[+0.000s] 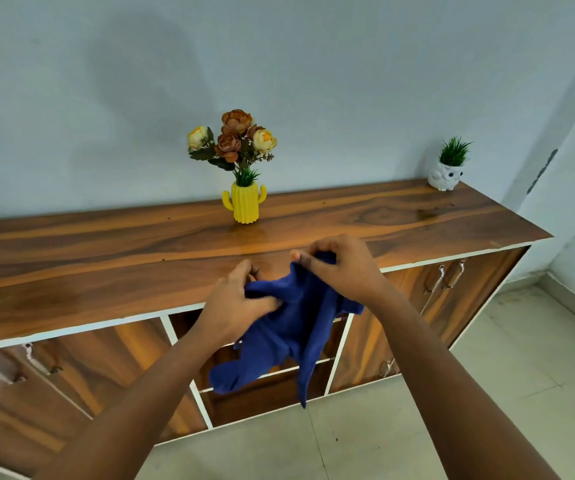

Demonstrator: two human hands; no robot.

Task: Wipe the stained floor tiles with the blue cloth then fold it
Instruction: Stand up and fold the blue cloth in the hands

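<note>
Both hands grip the blue cloth (296, 327): my left hand (236, 299) pinches its upper left edge, and my right hand (338, 268) has curled fingers bunched round the top corner. I hold the cloth in the air above the front edge of the wooden cabinet (106, 258), its lower part hanging crumpled before the open shelves. Floor tiles (487, 393) lie below; a few dark specks there may be stains. On the cabinet top stand a yellow cactus vase (244, 204) of flowers and a white owl planter (444, 177).
</note>
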